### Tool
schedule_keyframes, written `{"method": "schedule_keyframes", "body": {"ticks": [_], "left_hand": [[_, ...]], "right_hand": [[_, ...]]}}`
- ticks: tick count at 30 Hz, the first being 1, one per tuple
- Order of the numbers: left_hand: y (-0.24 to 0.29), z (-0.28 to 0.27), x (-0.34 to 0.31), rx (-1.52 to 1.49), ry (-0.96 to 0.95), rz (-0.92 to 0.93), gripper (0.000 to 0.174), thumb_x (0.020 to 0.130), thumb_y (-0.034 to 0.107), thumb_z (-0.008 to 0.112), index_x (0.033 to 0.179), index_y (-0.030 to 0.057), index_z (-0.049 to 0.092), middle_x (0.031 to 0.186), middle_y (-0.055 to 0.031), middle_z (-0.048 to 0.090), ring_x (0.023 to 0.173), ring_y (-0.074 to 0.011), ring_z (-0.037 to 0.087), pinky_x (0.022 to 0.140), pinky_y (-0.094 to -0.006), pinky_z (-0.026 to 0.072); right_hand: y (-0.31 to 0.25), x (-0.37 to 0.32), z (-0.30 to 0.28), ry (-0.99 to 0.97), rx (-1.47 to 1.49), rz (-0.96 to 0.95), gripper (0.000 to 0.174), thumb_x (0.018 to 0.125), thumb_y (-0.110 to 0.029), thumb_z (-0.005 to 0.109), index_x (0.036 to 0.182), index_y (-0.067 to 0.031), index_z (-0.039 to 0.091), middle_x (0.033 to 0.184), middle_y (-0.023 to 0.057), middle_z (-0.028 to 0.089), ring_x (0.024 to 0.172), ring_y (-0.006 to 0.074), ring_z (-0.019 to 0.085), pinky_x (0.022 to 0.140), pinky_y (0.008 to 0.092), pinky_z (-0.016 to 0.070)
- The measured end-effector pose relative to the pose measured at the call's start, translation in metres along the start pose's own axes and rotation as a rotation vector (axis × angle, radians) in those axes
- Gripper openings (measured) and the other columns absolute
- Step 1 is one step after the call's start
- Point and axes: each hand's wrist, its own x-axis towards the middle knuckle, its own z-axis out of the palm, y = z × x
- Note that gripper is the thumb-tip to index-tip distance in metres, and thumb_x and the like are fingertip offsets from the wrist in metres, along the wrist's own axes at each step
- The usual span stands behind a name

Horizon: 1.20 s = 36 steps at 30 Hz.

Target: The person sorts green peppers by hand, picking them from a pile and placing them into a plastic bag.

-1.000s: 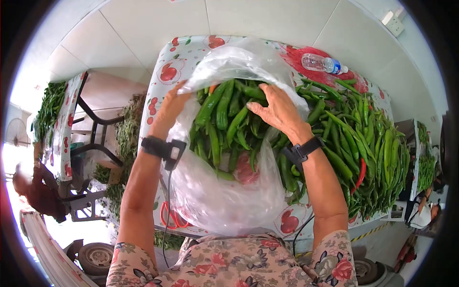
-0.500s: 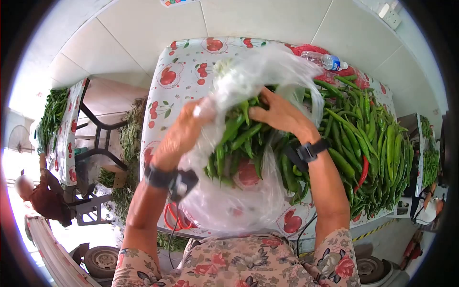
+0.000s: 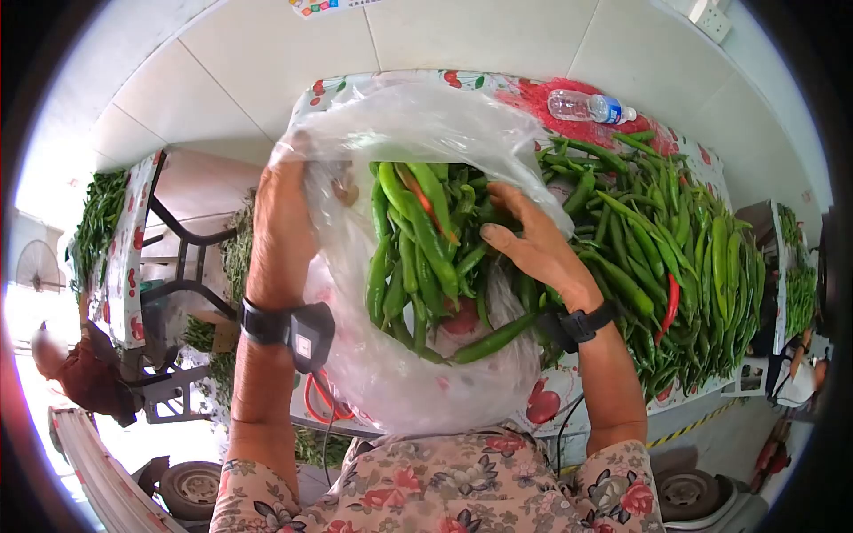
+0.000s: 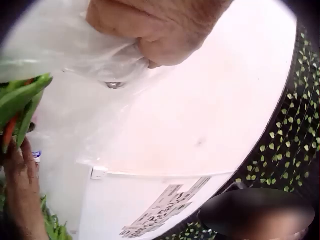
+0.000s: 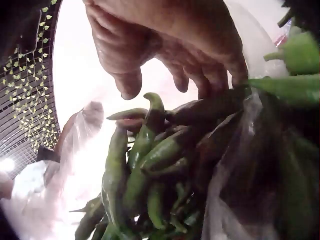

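Observation:
A clear plastic bag (image 3: 355, 373) lies wide-mouthed on the table, with long green peppers (image 3: 418, 258) and one orange-red pepper among them inside. My left hand (image 3: 283, 213) grips the bag's raised left edge; in the left wrist view its fingers (image 4: 165, 45) are curled into the bunched plastic. At the right side of the bag's mouth is my right hand (image 3: 538, 249), thumb apart from the fingers. The right wrist view shows that hand (image 5: 175, 40) over the peppers (image 5: 145, 165), fingertips right at them and nothing between thumb and fingers.
A big heap of green peppers (image 3: 693, 275) with one red pepper (image 3: 668, 309) covers the table's right side. Behind it a plastic bottle (image 3: 591, 107) lies on red netting (image 3: 533, 99). Orange-handled scissors (image 3: 320, 401) lie near the front edge. Another person (image 3: 84, 373) is far left.
My left hand has moved left, drawing the bag's mouth wide after it was folded toward the right. The peppers inside show more, including the orange-red one. My right hand stays near the bag's right side.

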Motion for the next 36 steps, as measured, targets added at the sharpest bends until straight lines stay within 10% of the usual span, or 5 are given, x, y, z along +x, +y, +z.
{"method": "schedule_keyframes", "body": {"ticks": [7,9,16,28,36], "left_hand": [[0.076,0.080,-0.023,-0.156,-0.041,0.088,0.034,0.099,0.031,0.039,0.098,0.0009,0.055,0.073,-0.0055,0.053,0.055,-0.0120,0.041,0.049,-0.0254,0.0327],[0.076,0.045,-0.005,-0.230,-0.382,0.177,0.036,0.098,0.029,0.044,0.098,-0.0033,0.058,0.087,-0.0181,0.066,0.061,-0.0162,0.058,0.052,-0.0282,0.0458],[0.018,-0.042,0.027,0.191,0.098,-0.016,0.041,0.096,0.036,0.046,0.107,-0.0021,0.058,0.088,-0.0112,0.064,0.065,-0.0146,0.055,0.058,-0.0285,0.0463],[-0.048,-0.140,-0.048,0.472,0.065,-0.057,0.054,0.087,0.012,0.056,0.136,-0.0018,0.038,0.130,-0.0104,0.049,0.114,-0.0177,0.049,0.100,-0.0318,0.0370],[-0.034,-0.107,-0.071,1.352,0.202,0.461,0.073,0.074,0.010,0.072,0.138,0.0040,0.036,0.140,-0.0250,0.036,0.128,-0.0392,0.039,0.104,-0.0431,0.0359]], "right_hand": [[-0.015,0.006,0.013,-0.086,0.293,-0.034,0.075,0.079,-0.036,0.068,0.137,0.0012,0.037,0.124,0.0199,0.055,0.114,0.0276,0.054,0.099,0.0356,0.0401],[-0.014,0.002,0.013,0.013,0.270,-0.086,0.064,0.080,-0.029,0.066,0.131,0.0024,0.044,0.118,0.0159,0.059,0.107,0.0228,0.058,0.094,0.0346,0.0436],[-0.008,-0.008,0.014,0.049,0.085,0.005,0.047,0.082,-0.019,0.063,0.123,0.0017,0.052,0.113,0.0172,0.062,0.103,0.0272,0.061,0.088,0.0336,0.0472],[-0.012,-0.051,0.002,0.145,0.160,0.016,0.029,0.086,-0.010,0.063,0.113,0.0009,0.057,0.106,0.0105,0.063,0.096,0.0176,0.060,0.081,0.0326,0.0504],[-0.034,-0.041,0.006,0.067,0.073,-0.054,0.025,0.086,-0.006,0.063,0.109,0.0004,0.058,0.099,0.0122,0.064,0.090,0.0161,0.061,0.074,0.0312,0.0530]]}}
